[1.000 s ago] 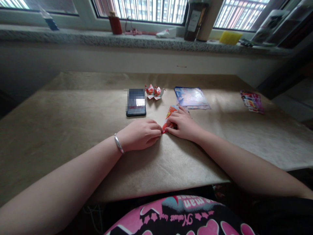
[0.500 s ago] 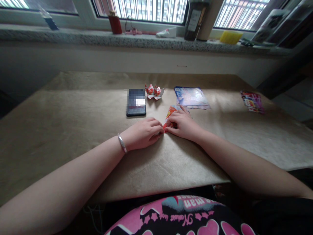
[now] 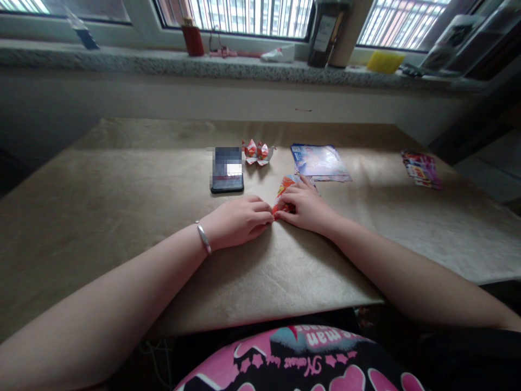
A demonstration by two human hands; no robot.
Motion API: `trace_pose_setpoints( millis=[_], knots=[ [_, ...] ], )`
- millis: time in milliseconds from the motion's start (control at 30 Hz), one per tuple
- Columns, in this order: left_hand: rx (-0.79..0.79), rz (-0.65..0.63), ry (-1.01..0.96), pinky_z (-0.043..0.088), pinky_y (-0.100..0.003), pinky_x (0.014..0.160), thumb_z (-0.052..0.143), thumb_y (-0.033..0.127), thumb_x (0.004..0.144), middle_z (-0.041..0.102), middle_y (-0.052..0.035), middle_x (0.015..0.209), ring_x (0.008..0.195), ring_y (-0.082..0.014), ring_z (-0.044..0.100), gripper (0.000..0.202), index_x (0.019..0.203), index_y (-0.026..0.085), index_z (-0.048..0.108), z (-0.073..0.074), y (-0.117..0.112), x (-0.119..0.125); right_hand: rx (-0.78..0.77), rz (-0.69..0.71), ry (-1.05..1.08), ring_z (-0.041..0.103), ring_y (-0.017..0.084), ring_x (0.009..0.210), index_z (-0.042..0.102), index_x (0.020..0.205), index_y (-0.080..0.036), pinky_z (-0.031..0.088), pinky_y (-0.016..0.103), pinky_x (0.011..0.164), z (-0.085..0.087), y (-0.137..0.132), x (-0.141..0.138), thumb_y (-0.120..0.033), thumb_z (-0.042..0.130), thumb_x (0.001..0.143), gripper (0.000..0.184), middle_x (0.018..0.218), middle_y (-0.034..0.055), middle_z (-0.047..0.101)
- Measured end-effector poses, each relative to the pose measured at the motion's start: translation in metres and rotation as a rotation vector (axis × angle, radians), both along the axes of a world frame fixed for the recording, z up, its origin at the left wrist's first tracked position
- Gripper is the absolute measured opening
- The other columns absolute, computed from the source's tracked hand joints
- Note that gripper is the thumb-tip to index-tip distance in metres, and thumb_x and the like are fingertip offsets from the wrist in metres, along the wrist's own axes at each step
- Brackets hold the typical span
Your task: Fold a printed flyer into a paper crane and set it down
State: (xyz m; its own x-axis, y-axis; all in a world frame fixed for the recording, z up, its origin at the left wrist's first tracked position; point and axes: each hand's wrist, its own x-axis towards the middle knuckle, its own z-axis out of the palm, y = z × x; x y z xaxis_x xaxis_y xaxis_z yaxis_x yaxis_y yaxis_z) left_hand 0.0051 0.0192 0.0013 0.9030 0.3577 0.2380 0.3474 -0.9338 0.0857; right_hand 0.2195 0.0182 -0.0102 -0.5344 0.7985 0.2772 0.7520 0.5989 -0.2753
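Note:
A folded piece of red patterned paper (image 3: pixel 282 191) lies on the tan table (image 3: pixel 122 190), its near tip between my two hands. My left hand (image 3: pixel 238 220), with a silver bangle on the wrist, has its fingers curled and pinches that near tip. My right hand (image 3: pixel 306 206) lies over the paper's right side, fingers pressed down on it. Most of the paper is hidden under my right hand.
A dark phone (image 3: pixel 227 169) lies just beyond my left hand. Behind it stands a small folded red and white paper figure (image 3: pixel 258 152). A stack of blue printed sheets (image 3: pixel 319 161) lies right of it, more coloured sheets (image 3: pixel 421 169) far right. The windowsill (image 3: pixel 163 62) holds several items.
My left hand has slid slightly up and to the right along the paper's tip. My right hand has barely moved.

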Motion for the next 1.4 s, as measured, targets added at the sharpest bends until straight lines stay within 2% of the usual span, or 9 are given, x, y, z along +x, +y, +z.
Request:
trace_pose_setpoints(
  millis=[467, 833, 1000, 1167, 1233, 1333, 1400],
  knots=[
    [-0.083, 0.012, 0.036, 0.049, -0.028, 0.083, 0.048, 0.021, 0.089, 0.067, -0.0041, 0.103, 0.094, -0.0163, 0.06, 0.02, 0.093, 0.019, 0.067, 0.011, -0.003, -0.003, -0.005, -0.002, 0.006, 0.057, 0.021, 0.092, 0.065, 0.074, -0.022, 0.015, 0.051, 0.111, 0.0, 0.0, 0.001, -0.038, 0.064, 0.078, 0.017, 0.082, 0.0011, 0.066],
    [-0.189, 0.022, -0.025, 0.049, -0.027, 0.082, 0.047, 0.021, 0.089, 0.067, -0.005, 0.097, 0.09, -0.0149, 0.06, 0.019, 0.092, 0.018, 0.066, 0.005, 0.001, -0.009, 0.002, 0.017, 0.003, 0.056, 0.022, 0.092, 0.064, 0.075, -0.022, 0.018, 0.053, 0.108, -0.003, 0.0, 0.002, -0.036, 0.063, 0.078, 0.015, 0.083, 0.0023, 0.066],
    [-0.118, 0.012, -0.01, 0.048, -0.028, 0.083, 0.048, 0.023, 0.089, 0.064, -0.0062, 0.104, 0.093, -0.0163, 0.057, 0.026, 0.11, 0.02, 0.063, 0.002, 0.001, -0.006, 0.008, 0.02, -0.001, 0.056, 0.022, 0.093, 0.064, 0.075, -0.022, 0.018, 0.053, 0.108, -0.002, 0.0, 0.001, -0.034, 0.063, 0.078, 0.013, 0.082, 0.0022, 0.066],
    [-0.027, -0.002, -0.003, 0.049, -0.031, 0.083, 0.048, 0.022, 0.089, 0.064, -0.0073, 0.106, 0.094, -0.0179, 0.057, 0.026, 0.107, 0.02, 0.065, 0.002, -0.002, -0.003, 0.012, 0.038, 0.014, 0.056, 0.022, 0.092, 0.064, 0.076, -0.021, 0.017, 0.053, 0.108, -0.002, 0.001, 0.002, -0.034, 0.062, 0.078, 0.013, 0.082, 0.0022, 0.065],
    [-0.01, -0.01, 0.003, 0.049, -0.031, 0.085, 0.048, 0.02, 0.088, 0.064, -0.0073, 0.108, 0.096, -0.0184, 0.057, 0.026, 0.107, 0.018, 0.065, 0.002, -0.003, -0.002, 0.015, 0.062, 0.033, 0.056, 0.021, 0.09, 0.064, 0.078, -0.021, 0.022, 0.051, 0.106, -0.002, 0.003, 0.004, -0.033, 0.063, 0.078, 0.013, 0.084, 0.0029, 0.065],
    [0.0, -0.017, 0.019, 0.049, -0.032, 0.087, 0.047, 0.019, 0.089, 0.064, -0.0068, 0.111, 0.099, -0.0187, 0.057, 0.026, 0.109, 0.018, 0.064, 0.003, -0.003, -0.001, 0.001, 0.146, 0.089, 0.055, 0.021, 0.091, 0.063, 0.083, -0.02, 0.038, 0.041, 0.094, 0.0, 0.005, 0.009, -0.03, 0.063, 0.078, 0.011, 0.087, 0.0055, 0.064],
    [-0.001, -0.018, 0.035, 0.049, -0.032, 0.087, 0.046, 0.019, 0.089, 0.065, -0.0062, 0.112, 0.1, -0.0185, 0.057, 0.027, 0.11, 0.019, 0.063, 0.004, -0.002, -0.001, -0.005, 0.22, 0.137, 0.055, 0.02, 0.093, 0.063, 0.083, -0.02, 0.042, 0.037, 0.09, 0.001, 0.006, 0.012, -0.026, 0.062, 0.079, 0.007, 0.09, 0.0062, 0.064]
  ],
)
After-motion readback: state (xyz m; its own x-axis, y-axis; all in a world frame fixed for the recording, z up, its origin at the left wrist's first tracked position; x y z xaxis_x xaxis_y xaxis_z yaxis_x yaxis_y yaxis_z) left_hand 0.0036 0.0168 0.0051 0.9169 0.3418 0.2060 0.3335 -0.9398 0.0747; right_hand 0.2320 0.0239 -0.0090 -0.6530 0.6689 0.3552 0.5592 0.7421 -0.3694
